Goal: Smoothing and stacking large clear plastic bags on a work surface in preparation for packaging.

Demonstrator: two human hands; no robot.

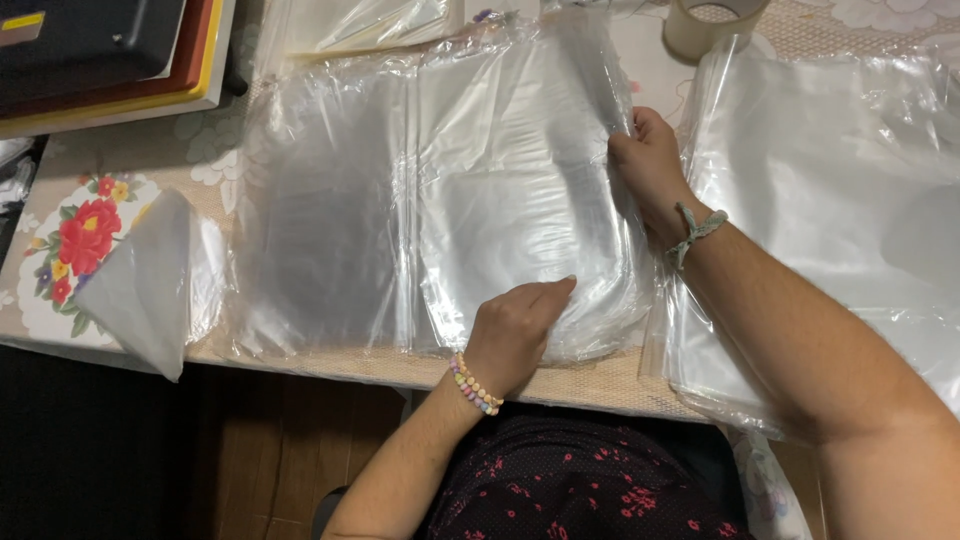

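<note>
- Covering most of the view, a surface [620,385] with a pale floral cloth carried everything.
- A stack of clear plastic bags [850,200] lay at the right, under the right forearm.
- Two more clear plastic sheets [330,220] lay side by side in the middle; the nearer-right one, a clear bag [510,190], sat between both hands.
- The right hand [648,165] pinched the bag's right edge, fingers closed on the film.
- The left hand [515,325] pressed flat on the bag's near edge, fingers together, gripping nothing.
- A folded white sheet [150,280] lay at the left.
- A tape roll [712,25] stood at the far edge.
</note>
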